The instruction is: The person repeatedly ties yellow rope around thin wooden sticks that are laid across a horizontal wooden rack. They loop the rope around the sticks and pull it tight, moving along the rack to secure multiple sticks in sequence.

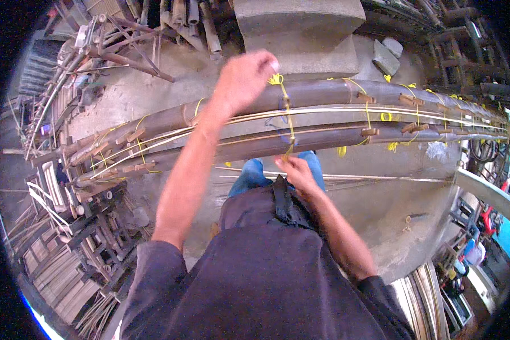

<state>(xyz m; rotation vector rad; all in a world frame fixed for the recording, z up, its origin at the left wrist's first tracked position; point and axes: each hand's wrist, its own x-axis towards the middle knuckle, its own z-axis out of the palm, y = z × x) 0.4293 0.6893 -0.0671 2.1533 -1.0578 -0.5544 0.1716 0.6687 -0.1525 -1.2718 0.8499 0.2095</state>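
Two long dark bamboo poles run side by side across the view in front of me, the far pole (pixel 323 90) and the near pole (pixel 328 136). Between them lie thin pale strips (pixel 345 111). A yellow string (pixel 289 116) crosses both poles at the middle. At its far end my left hand (pixel 249 78), slightly blurred, is closed beside a yellow tuft on the far pole. My right hand (pixel 299 173), below the near pole, pinches the string's near end. More yellow ties and short wooden pegs (pixel 370 132) sit along both poles.
A concrete block (pixel 297 34) stands beyond the poles, with broken stones (pixel 386 55) to its right. Poles on a rack (pixel 124 48) fill the far left; wooden frames (pixel 90 243) stand at left. Thin strips (pixel 374 178) lie below the near pole.
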